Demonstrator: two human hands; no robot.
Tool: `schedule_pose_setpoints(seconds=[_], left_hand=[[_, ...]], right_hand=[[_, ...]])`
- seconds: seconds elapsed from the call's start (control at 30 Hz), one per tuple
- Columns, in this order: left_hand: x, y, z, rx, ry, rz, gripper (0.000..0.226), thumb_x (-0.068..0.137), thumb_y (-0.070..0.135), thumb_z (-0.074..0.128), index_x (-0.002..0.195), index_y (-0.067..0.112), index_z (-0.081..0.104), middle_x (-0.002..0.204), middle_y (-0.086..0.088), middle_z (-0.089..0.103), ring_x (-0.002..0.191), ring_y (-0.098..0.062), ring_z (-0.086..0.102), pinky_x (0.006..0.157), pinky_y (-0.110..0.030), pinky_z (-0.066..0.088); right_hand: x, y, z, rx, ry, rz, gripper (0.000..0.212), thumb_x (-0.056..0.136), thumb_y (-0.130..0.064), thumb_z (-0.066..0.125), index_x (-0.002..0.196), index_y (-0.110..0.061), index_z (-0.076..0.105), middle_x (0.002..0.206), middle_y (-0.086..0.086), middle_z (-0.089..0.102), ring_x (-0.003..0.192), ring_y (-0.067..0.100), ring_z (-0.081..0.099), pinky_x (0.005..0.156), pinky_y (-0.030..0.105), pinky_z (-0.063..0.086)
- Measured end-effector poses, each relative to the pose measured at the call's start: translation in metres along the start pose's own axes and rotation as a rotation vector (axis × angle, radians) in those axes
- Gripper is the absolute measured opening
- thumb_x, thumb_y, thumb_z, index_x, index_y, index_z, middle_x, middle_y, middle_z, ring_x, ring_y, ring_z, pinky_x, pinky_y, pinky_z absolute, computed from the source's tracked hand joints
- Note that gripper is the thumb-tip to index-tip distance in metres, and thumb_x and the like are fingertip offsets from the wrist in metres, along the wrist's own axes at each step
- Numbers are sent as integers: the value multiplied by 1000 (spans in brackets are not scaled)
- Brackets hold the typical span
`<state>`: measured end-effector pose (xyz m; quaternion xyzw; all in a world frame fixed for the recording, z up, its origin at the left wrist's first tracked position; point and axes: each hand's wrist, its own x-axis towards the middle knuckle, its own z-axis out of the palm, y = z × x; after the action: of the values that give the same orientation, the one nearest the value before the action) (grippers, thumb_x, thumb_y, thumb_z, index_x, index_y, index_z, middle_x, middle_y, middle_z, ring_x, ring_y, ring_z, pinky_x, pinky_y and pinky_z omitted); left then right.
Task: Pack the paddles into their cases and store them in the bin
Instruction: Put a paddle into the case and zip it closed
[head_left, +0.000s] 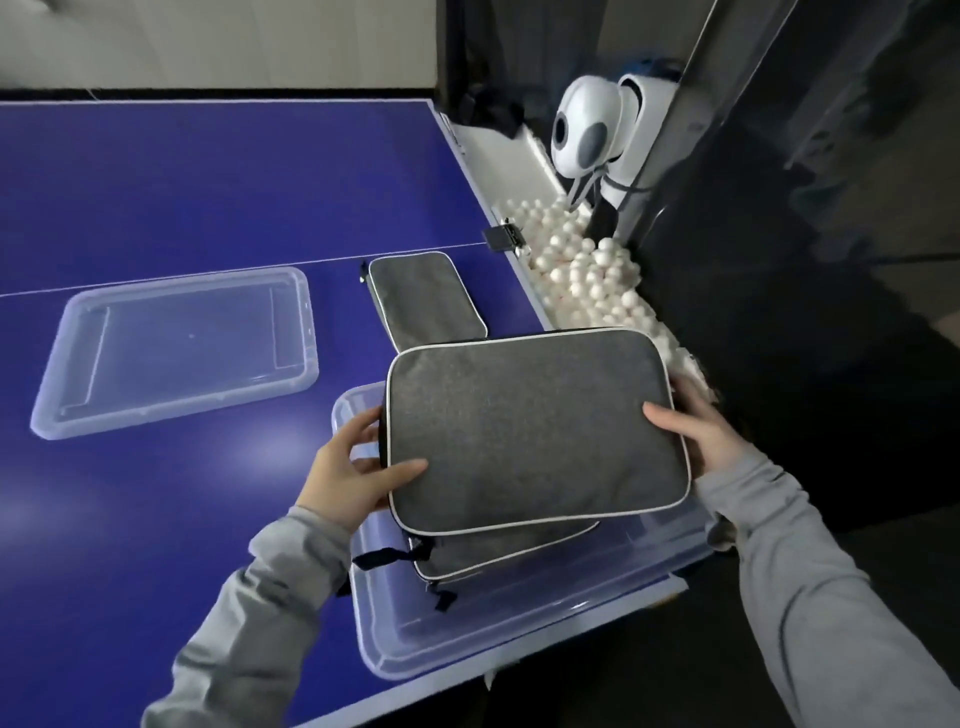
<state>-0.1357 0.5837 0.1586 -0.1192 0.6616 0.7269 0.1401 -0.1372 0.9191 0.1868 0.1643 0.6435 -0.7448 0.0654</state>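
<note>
Matt grey woven cloth case (535, 431); clear glossy plastic bin (519, 618); smooth blue table (208, 176).

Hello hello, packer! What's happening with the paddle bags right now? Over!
Both hands, left and right, gripping grey fabric paddle case over clear plastic bin. Another grey case already inside. Third case waiting on blue table. Nothing blocking.

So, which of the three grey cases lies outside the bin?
The case at the back, flat on the blue table. One case lies inside the bin; both hands hold another above it.
</note>
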Motion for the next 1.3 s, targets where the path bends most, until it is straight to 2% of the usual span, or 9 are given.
schedule_pose_setpoints(seconds=[0.17, 0.27, 0.4, 0.47, 0.57, 0.7, 0.83, 0.97, 1.3], left_hand=[[-9, -30, 28, -7, 145, -98, 63, 72, -10, 72, 123, 22, 51, 104, 5, 52, 75, -16, 61, 48, -24, 55], [-13, -49, 39, 39, 242, -127, 68, 67, -6, 77, 124, 21, 51, 102, 9, 53, 78, -18, 61, 69, -33, 53], [-14, -70, 50, 141, 348, -167, 81, 62, 2, 84, 132, 18, 46, 115, 1, 52, 91, -24, 60, 81, -38, 50], [-14, -80, 52, 180, 395, -180, 85, 60, 4, 86, 134, 15, 46, 118, -2, 52, 100, -28, 59, 88, -41, 49], [-9, -92, 49, 200, 429, -189, 85, 58, 4, 87, 132, 16, 47, 120, -5, 53, 101, -30, 59, 90, -43, 50], [3, -103, 45, 199, 448, -225, 92, 58, 2, 86, 137, 18, 42, 127, -8, 51, 107, -32, 57, 94, -46, 48], [14, -111, 43, 262, 417, -245, 90, 58, 5, 87, 136, 19, 42, 131, -8, 51, 112, -31, 56, 98, -47, 45], [17, -119, 43, 360, 389, -290, 91, 56, 10, 88, 135, 19, 43, 131, -7, 52, 116, -27, 54, 101, -42, 43], [23, -126, 46, 427, 339, -355, 99, 59, 8, 86, 142, 18, 33, 136, -8, 49, 124, -26, 47, 105, -38, 38]], right_hand=[[31, 17, -21, -108, -92, 82, 55, 82, 0, 58, 132, -20, 44, 113, 10, 63, 101, 25, 61, 90, 39, 48], [40, 34, -25, -265, -102, 82, 52, 80, -2, 65, 126, -20, 48, 117, 10, 60, 100, 23, 59, 89, 34, 48], [46, 57, -24, -335, -88, 68, 46, 76, -10, 72, 109, -35, 53, 102, -4, 64, 85, 9, 61, 72, 17, 49], [49, 67, -23, -390, -96, 39, 47, 77, -12, 73, 113, -34, 52, 103, -5, 63, 87, 10, 61, 77, 22, 47], [53, 79, -19, -426, -77, 12, 52, 76, -8, 73, 121, -19, 50, 107, -1, 57, 94, 17, 57, 82, 27, 44], [57, 95, -16, -417, -53, 32, 48, 76, -2, 72, 119, -8, 51, 103, 4, 57, 93, 19, 56, 73, 19, 47], [64, 109, -18, -460, -54, 79, 43, 76, -2, 72, 114, -7, 52, 109, 11, 61, 95, 21, 57, 86, 29, 43], [63, 123, -22, -512, -61, 139, 62, 76, -4, 72, 130, -3, 43, 126, 15, 57, 114, 28, 56, 105, 42, 40], [65, 130, -22, -565, -62, 133, 80, 72, 2, 73, 140, -10, 32, 137, 12, 47, 123, 27, 48, 108, 46, 37]])
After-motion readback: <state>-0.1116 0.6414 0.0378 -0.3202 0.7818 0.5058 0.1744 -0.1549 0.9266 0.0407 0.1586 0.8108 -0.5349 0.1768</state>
